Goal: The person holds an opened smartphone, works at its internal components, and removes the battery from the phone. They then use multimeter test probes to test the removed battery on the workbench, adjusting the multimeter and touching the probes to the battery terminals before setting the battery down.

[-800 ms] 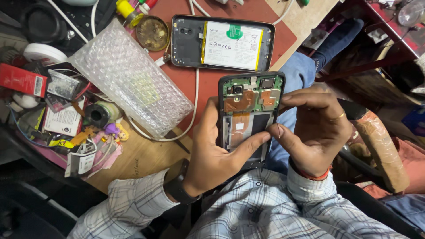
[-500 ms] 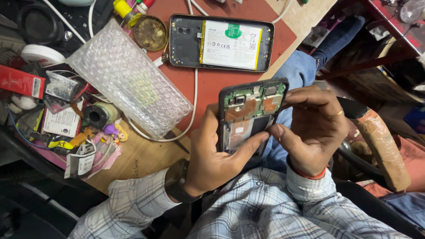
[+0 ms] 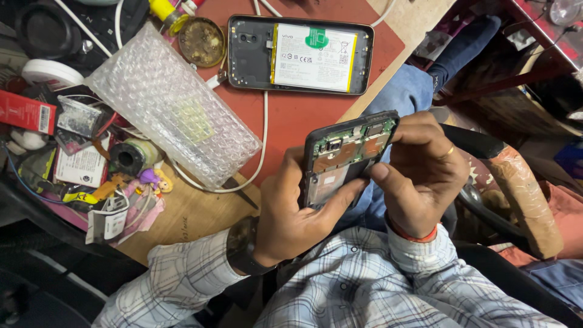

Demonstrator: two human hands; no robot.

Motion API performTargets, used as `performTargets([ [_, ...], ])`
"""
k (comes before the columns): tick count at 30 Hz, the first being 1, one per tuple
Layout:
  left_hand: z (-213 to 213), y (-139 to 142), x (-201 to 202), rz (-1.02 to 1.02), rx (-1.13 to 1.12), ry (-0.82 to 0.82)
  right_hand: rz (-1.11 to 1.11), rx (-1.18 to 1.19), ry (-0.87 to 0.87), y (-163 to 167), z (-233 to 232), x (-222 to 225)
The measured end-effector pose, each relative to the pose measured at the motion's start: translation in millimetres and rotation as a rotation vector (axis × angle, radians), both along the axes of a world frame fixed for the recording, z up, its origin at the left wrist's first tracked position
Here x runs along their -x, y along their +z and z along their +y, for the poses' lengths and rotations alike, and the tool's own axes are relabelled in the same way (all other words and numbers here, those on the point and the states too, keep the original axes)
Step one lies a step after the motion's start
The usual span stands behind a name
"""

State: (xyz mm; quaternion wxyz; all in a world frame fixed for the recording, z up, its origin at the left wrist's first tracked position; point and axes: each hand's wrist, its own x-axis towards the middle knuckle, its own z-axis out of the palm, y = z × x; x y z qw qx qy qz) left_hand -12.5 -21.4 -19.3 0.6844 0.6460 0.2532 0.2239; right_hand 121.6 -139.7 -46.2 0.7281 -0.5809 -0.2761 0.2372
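Observation:
My left hand (image 3: 291, 212) grips an opened phone (image 3: 343, 155) by its lower half, back cover off, green circuit board and copper parts showing. The phone is tilted, its top end pointing up and right. My right hand (image 3: 425, 173) holds the phone's upper right edge, thumb pressed against its side and fingers curled over the top corner. A second opened phone (image 3: 297, 54) with a white battery lies flat on the red mat (image 3: 285, 112) beyond my hands.
A bubble-wrap pouch (image 3: 170, 106) lies on the bench left of the mat. A round tin (image 3: 200, 41), a white cable (image 3: 264, 140), a tape roll (image 3: 127, 159), a red box (image 3: 24, 112) and small clutter crowd the left side. A padded chair arm (image 3: 522, 194) is at right.
The phone in my hands has been tipped, its top end swinging to the right and its face turning away. My right fingers have shifted up over its top corner.

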Motion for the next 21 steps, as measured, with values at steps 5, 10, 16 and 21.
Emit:
performTargets([
  [5,-5,-1,-4,0.008,0.029,-0.005,0.001,0.003,-0.026,-5,-4,-3],
  [10,-8,-6,-8,0.005,0.031,0.01,0.031,-0.015,-0.03,-11,-5,-5],
  [16,-10,-12,-11,0.006,-0.014,0.0,0.038,-0.046,-0.045,-15,-5,-7],
  [21,-15,-16,-15,-0.023,0.049,-0.006,0.035,-0.047,-0.043,-18,-7,-11],
])
